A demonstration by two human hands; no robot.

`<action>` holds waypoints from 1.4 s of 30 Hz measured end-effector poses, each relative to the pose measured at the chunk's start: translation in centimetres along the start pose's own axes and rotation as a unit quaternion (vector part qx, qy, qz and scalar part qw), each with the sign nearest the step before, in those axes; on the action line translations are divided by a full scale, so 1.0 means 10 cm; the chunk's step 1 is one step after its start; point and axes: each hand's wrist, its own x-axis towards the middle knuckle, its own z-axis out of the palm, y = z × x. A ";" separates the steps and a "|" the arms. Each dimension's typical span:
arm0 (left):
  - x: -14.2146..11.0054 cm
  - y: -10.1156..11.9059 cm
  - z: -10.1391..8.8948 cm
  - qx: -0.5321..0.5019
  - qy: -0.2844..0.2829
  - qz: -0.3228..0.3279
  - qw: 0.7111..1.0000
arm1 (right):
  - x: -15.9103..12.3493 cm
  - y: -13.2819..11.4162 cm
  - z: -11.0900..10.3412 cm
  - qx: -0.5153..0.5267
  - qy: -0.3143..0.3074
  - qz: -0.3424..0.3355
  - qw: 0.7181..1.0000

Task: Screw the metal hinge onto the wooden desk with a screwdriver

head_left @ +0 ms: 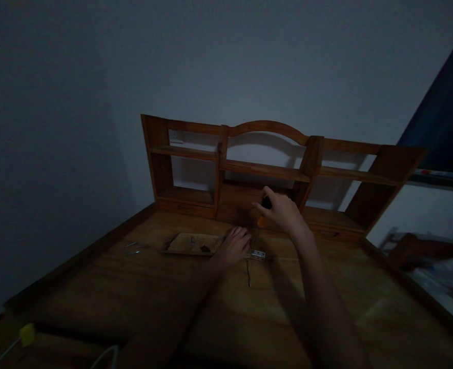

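Note:
My right hand (282, 209) is closed round the black and orange handle of a screwdriver (262, 221). Its thin shaft points down to a small metal hinge (258, 254) at the right end of a narrow wooden board (196, 243). The tip is too dim to make out. My left hand (234, 247) grips the board just left of the hinge, fingers bent over it and partly hidden. The board lies on the wooden desk (226, 307), with dark marks on its face. A thin dark strip (248, 274) lies just in front of the hinge.
Several thin metal pieces (134, 248) lie on the desk at the left. A wooden shelf unit (265, 166) stands along the back against the wall. At the lower left are a yellow tag (27, 334) and a pale loop (109, 353). The room is dim.

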 end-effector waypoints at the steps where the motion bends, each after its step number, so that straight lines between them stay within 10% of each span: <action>1: 0.00 0.01 -0.01 0.000 -0.002 0.000 1.000 | 0.01 0.00 -0.01 -0.004 0.000 -0.001 1.000; 8: 0.01 0.08 -0.01 0.019 -0.046 0.035 0.998 | 0.01 0.06 -0.11 0.111 -0.026 -0.049 0.992; 42: 0.05 0.04 0.01 -0.020 -0.048 0.044 0.998 | 0.00 -0.03 -0.01 0.016 0.029 -0.093 0.995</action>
